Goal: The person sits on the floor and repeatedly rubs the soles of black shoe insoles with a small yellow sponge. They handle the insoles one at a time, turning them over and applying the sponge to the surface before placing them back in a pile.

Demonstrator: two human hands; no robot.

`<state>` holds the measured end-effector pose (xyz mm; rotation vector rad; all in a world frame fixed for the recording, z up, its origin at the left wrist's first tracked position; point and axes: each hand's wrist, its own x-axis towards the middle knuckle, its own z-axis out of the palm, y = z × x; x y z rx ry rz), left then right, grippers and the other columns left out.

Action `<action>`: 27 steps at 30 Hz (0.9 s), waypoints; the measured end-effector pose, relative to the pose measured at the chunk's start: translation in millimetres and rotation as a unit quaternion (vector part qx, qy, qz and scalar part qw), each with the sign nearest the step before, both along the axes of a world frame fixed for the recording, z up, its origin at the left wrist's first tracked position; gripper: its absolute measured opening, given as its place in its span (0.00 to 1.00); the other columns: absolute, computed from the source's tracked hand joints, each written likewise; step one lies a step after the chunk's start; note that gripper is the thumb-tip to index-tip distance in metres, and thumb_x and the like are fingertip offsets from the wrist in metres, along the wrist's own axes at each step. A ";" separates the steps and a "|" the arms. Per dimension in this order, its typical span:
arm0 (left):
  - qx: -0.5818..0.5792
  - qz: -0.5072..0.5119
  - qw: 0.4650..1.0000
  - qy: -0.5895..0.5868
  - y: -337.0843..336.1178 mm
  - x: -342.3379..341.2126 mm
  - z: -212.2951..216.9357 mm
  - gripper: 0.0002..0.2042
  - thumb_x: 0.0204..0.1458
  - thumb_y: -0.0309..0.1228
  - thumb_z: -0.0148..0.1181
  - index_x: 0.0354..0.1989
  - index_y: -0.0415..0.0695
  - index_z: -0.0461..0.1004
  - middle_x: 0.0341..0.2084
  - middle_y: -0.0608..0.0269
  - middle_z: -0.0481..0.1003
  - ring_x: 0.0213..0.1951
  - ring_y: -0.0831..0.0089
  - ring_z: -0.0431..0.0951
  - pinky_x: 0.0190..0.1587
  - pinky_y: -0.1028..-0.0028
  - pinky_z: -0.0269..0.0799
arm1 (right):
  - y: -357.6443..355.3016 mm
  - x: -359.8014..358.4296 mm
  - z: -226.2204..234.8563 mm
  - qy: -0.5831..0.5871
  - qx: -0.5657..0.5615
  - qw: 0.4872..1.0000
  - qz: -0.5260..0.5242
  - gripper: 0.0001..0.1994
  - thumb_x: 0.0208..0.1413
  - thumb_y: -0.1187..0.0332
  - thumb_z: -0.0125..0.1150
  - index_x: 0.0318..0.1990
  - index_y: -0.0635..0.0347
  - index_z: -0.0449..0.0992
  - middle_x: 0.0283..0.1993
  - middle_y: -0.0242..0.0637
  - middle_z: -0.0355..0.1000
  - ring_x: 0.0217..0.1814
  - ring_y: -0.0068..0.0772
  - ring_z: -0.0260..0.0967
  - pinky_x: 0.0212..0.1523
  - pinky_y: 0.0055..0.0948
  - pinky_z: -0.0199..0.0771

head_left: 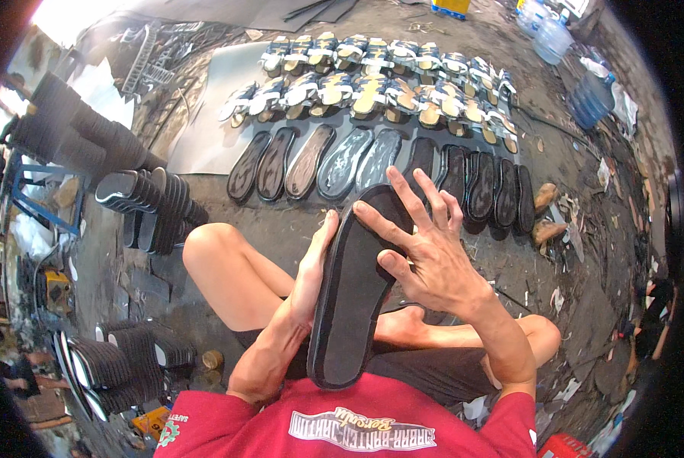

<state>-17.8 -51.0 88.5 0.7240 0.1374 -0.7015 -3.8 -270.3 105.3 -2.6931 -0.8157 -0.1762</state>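
Note:
A black shoe sole (349, 313) stands tilted in front of my chest, its flat face toward me and a raised rim round its edge. My left hand (309, 275) grips it along its left side, thumb pointing up the edge and the other fingers hidden behind. My right hand (443, 263) is open over the upper right part, fingers spread. Its index fingertip lies at the sole's upper face and its thumb is near the right edge. Beyond the hands, a row of loose soles (311, 162) lies on the ground, some with a shiny wet-looking coat.
Two rows of strapped sandals on lasts (368, 95) stand on a grey sheet (204, 145) farther out. Stacks of soles rise on the left (155, 202) and lower left (124, 359). Brown lasts (548, 229) lie at right, with blue water jugs (590, 99) behind. My crossed legs are below.

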 end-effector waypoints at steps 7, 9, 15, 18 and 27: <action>0.009 -0.011 0.999 0.046 2.6 2.6 -1.3 0.39 0.72 0.66 0.36 0.72 0.44 0.70 0.49 0.48 0.83 0.39 0.64 0.88 0.39 0.66 0.88 | 3.4 -1.7 -1.3 0.002 -0.013 1.000 0.022 0.29 0.75 0.34 0.34 0.76 0.22 0.69 0.89 0.43 0.42 0.87 0.59 0.37 0.80 0.61 0.30; 0.023 0.005 0.998 0.063 -0.9 2.7 2.0 0.38 0.71 0.66 0.38 0.71 0.44 0.70 0.49 0.49 0.83 0.39 0.64 0.88 0.39 0.67 0.88 | 3.8 -2.7 -1.2 0.004 -0.019 0.999 0.029 0.30 0.75 0.34 0.34 0.76 0.21 0.69 0.89 0.42 0.42 0.87 0.58 0.37 0.80 0.60 0.29; 0.057 0.021 0.995 0.079 -2.6 4.1 4.7 0.37 0.71 0.64 0.41 0.72 0.46 0.70 0.50 0.49 0.82 0.41 0.64 0.88 0.41 0.66 0.88 | 4.2 -6.4 -3.1 0.005 -0.035 0.998 0.045 0.30 0.74 0.32 0.34 0.76 0.18 0.69 0.89 0.41 0.42 0.88 0.57 0.37 0.80 0.60 0.29; 0.053 0.027 0.996 0.066 -2.1 5.8 0.4 0.36 0.71 0.63 0.41 0.73 0.47 0.69 0.55 0.47 0.81 0.46 0.61 0.88 0.45 0.64 0.89 | 5.8 -8.6 -3.9 0.009 -0.031 0.998 0.056 0.28 0.74 0.34 0.37 0.77 0.16 0.67 0.89 0.39 0.41 0.88 0.56 0.38 0.80 0.62 0.31; 0.053 0.047 0.996 0.061 -4.4 6.3 8.1 0.34 0.73 0.61 0.38 0.76 0.49 0.66 0.64 0.48 0.77 0.57 0.56 0.85 0.54 0.59 0.87 | 8.8 -17.9 -4.1 0.012 -0.053 0.995 0.078 0.28 0.74 0.32 0.36 0.74 0.15 0.70 0.89 0.38 0.41 0.88 0.55 0.36 0.80 0.60 0.30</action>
